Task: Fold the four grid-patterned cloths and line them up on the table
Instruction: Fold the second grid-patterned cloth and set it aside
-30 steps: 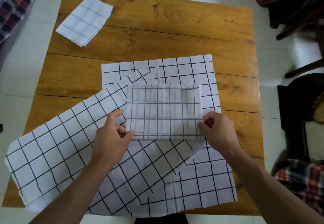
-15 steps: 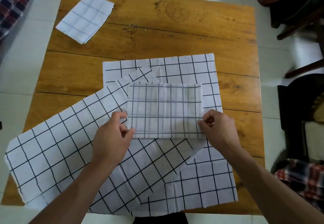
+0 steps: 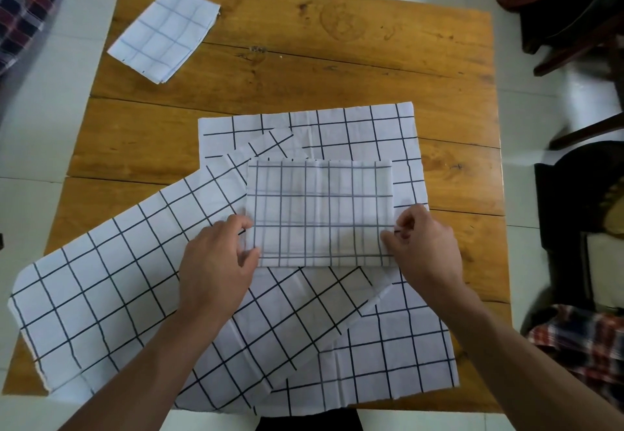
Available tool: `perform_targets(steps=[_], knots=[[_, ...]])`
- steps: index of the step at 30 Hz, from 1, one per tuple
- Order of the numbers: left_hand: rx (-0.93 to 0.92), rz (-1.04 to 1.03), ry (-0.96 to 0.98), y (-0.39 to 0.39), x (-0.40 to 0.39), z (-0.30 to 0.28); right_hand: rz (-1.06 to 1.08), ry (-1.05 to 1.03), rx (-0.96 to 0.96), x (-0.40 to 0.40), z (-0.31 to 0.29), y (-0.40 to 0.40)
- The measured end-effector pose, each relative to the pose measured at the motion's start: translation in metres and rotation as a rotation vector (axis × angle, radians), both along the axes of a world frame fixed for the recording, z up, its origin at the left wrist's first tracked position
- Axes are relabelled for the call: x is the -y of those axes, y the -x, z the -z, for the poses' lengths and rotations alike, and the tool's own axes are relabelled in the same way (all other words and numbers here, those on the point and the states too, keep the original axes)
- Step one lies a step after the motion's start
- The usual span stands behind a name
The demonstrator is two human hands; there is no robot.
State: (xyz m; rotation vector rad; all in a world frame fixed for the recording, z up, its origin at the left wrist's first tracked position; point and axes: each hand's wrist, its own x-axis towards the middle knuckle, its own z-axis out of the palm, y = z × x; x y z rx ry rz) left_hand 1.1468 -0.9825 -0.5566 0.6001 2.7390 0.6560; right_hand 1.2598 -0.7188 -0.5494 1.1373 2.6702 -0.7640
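your left hand and right hand each pinch a lower corner of the half-folded cloth, mid-frame on the counter.

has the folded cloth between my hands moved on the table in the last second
No. The folded cloth lies at the same spot on the spread cloth beneath it.

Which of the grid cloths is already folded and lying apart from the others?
The small folded cloth at the table's far left corner; it lies alone on bare wood, while the other three overlap near the hands.

Both hands' grip on folded cloth
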Motion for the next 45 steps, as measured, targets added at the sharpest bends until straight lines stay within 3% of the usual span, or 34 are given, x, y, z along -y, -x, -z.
perform_targets(steps=[2, 5, 10, 20, 26, 30, 37, 45], knots=[[-0.038, 0.048, 0.022, 0.000, -0.001, 0.000, -0.063, -0.062, -0.032, 0.002, 0.000, -0.002], [-0.058, 0.106, 0.047, 0.000, -0.002, 0.002, -0.323, -0.140, -0.075, 0.008, -0.001, -0.001], [-0.065, 0.115, 0.093, 0.001, -0.003, 0.003, -0.680, -0.005, 0.049, 0.014, 0.007, 0.006], [-0.069, 0.114, 0.175, -0.001, -0.019, 0.002, -0.684, -0.065, 0.232, -0.011, 0.009, 0.011], [-0.048, 0.455, 0.095, -0.027, -0.086, 0.004, -0.696, -0.089, 0.285, -0.010, 0.003, 0.020], [-0.045, 0.538, 0.134, -0.026, -0.103, 0.021, -0.717, -0.091, 0.293, -0.012, 0.003, 0.022], [0.001, 0.581, 0.144, 0.000, -0.052, 0.026, -0.831, -0.079, 0.292, -0.036, 0.006, 0.025], [0.044, 0.530, 0.211, 0.030, -0.001, 0.019, -0.926, -0.171, 0.428, -0.059, -0.001, 0.042]])
